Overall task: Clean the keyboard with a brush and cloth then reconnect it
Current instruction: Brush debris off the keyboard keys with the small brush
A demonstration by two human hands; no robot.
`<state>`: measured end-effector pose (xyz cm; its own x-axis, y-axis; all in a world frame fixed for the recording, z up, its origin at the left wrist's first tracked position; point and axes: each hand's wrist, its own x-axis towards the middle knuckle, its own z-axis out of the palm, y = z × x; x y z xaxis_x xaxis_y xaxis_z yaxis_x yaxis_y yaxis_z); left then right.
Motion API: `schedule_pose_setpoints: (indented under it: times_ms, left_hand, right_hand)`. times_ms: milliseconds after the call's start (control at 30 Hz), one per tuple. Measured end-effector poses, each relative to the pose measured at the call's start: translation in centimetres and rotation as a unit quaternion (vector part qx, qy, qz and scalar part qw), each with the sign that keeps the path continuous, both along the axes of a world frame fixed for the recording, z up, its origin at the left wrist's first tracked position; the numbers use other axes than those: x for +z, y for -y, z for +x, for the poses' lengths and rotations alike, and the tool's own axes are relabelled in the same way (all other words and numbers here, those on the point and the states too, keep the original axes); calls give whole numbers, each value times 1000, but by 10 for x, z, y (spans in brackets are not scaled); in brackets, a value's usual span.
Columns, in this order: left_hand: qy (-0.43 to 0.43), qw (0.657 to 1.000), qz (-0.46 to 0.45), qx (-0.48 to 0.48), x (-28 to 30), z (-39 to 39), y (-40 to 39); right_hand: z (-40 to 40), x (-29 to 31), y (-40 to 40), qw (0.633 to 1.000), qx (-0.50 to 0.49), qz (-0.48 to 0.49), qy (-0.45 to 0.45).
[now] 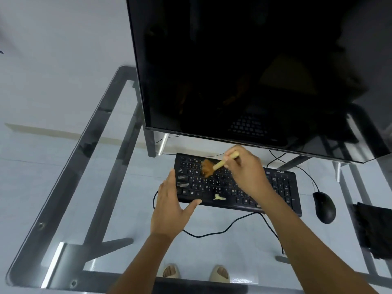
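Glass desk [63, 166] carries a dark monitor [244, 71]; keyboard [275, 187] lies just in front of the monitor's lower edge, long axis running left to right, slightly skewed with the right end nearer the viewer. Its cable [222, 230] loops loose across the glass toward the viewer, so judged not yet reconnected. Black cloth [373, 230] sits at the desk's right edge, well apart from the keyboard, nearer the right hand; mouse [324, 206] between them. Left hand [169, 209] open, fingers straight along the keyboard's left end, thumb against its front edge, steadying it. Right hand [246, 170] grips the brush [220, 164] handle above the upper middle keys; bristles point left and down onto the upper-left key rows. Pale debris visible on the space-bar row and left keys, toward the viewer from the bristles. Brushing stage; cloth untouched.
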<state>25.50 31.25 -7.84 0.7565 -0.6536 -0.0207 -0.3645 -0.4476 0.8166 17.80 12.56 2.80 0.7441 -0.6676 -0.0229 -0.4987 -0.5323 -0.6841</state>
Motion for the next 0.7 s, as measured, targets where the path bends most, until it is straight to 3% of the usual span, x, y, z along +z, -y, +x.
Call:
schedule_pose_setpoints:
  times_ms: [67,100,200,233,300,367,433,533,600,700]
  left_hand:
    - [-32,999,-28,16,4,0,0]
    - [-32,999,-30,21,5,1,0]
    - [66,998,2,6,8,6,3]
    - [84,996,6,-15,12,5,11]
    - [77,996,7,-49,23,3,28]
    - [62,996,14,-64,30,0,45]
    - [74,993,34,-88,33,-2,58]
    - [115,977,79,-159,28,-10,70]
    - [147,964,106,-197,23,-19,76]
    - [165,957,113,-208,16,-27,80]
  right_hand:
    - [-13,2,15,995,-57,-75,35]
    - [-17,4,20,994,-75,-66,54]
    - [-18,6,16,992,-53,104,38]
    - [-22,4,17,994,-31,108,6]
    - [-31,1,23,999,-30,30,-23]
    - [-37,4,32,995,-88,-55,16]
    - [-41,9,36,992,-105,-35,51]
    - [-47,5,36,996,-55,63,-8]
    - [-54,0,42,997,-71,5,-21]
    - [-63,7,47,989,-121,-64,49]
